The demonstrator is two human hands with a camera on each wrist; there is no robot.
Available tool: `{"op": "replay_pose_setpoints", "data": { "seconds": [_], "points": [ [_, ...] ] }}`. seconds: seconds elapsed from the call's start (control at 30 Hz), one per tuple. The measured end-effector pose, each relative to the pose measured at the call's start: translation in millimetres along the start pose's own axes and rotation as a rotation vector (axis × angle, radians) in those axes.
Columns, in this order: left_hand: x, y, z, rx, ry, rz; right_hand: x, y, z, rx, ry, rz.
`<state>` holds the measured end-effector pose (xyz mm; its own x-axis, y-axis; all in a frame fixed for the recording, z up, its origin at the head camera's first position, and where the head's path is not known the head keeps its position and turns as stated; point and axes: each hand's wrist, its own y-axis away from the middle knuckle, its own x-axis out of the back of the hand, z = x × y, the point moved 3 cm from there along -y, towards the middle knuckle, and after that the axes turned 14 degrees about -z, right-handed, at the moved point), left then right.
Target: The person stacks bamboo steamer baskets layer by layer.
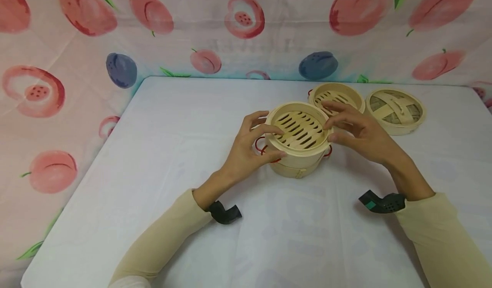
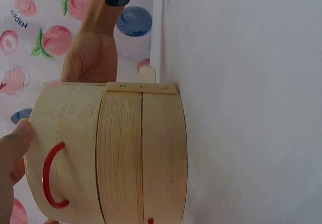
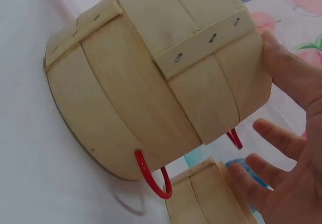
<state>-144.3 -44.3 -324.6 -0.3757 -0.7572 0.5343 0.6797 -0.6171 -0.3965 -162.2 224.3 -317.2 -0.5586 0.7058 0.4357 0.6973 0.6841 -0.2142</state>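
Note:
A bamboo steamer basket (image 1: 300,130) with a slatted floor sits on top of another steamer basket (image 1: 296,170), both with red loop handles. My left hand (image 1: 247,147) grips the upper basket's left rim, its thumb low on the outer wall and a fingertip over the edge. On the opposite rim, my right hand (image 1: 359,132) pinches with thumb and a finger, while its other fingers (image 3: 279,139) spread away from the wall. The left wrist view shows the two stacked walls (image 2: 118,153) touching along a seam; only part of the left hand (image 2: 10,158) appears there.
Behind the stack stands another slatted steamer basket (image 1: 338,94), partly covered by the right hand. Right of it lies a woven steamer lid (image 1: 396,109) with a strap handle. A white cloth (image 1: 184,151) covers the table; fruit-printed fabric (image 1: 269,36) hangs behind.

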Motion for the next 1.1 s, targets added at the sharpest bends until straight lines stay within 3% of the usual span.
{"op": "replay_pose_setpoints", "data": {
  "seconds": [0.27, 0.63, 0.9, 1.1],
  "points": [
    [-5.4, 1.2, 4.6, 0.041, -0.08, 0.038, -1, -2.4, -5, -0.009, 0.056, -0.024],
    [-8.7, 2.6, 4.7, -0.102, -0.056, 0.149, 4, 0.5, -10, -0.115, 0.212, -0.06],
    [-4.2, 1.8, -0.5, -0.098, -0.042, 0.12, 12, 8.2, -9, -0.155, 0.286, -0.038],
    [0.8, 1.1, -4.2, -0.067, -0.023, 0.062, 10, 6.6, -7, -0.123, 0.275, -0.032]
  ]
}}
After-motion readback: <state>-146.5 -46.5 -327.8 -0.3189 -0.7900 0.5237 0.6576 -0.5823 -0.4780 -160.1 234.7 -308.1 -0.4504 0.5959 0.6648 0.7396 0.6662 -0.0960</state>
